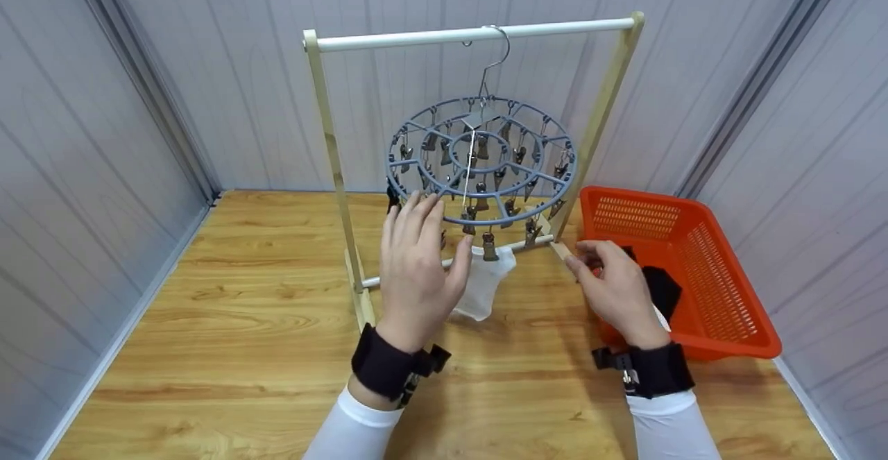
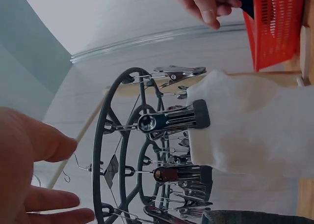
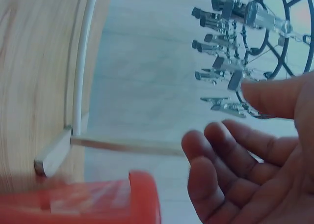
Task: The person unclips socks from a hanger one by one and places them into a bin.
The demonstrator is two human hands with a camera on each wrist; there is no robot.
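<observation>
A round blue-grey clip hanger hangs by its hook from a rack. One of its front metal clips grips a white sock, which dangles below the ring. The same sock fills much of the left wrist view. My left hand is raised at the ring's front left, fingers extended and holding nothing. Over the near left side of the orange basket, my right hand hovers with loosely bent fingers. Its thumb stands apart from the fingers in the right wrist view, nothing between them.
The rack has a white top bar and wooden legs on a wood-grain table. Black cloth lies inside the basket. A dark cloth shows at the left wrist view's bottom. Pale panel walls enclose the table.
</observation>
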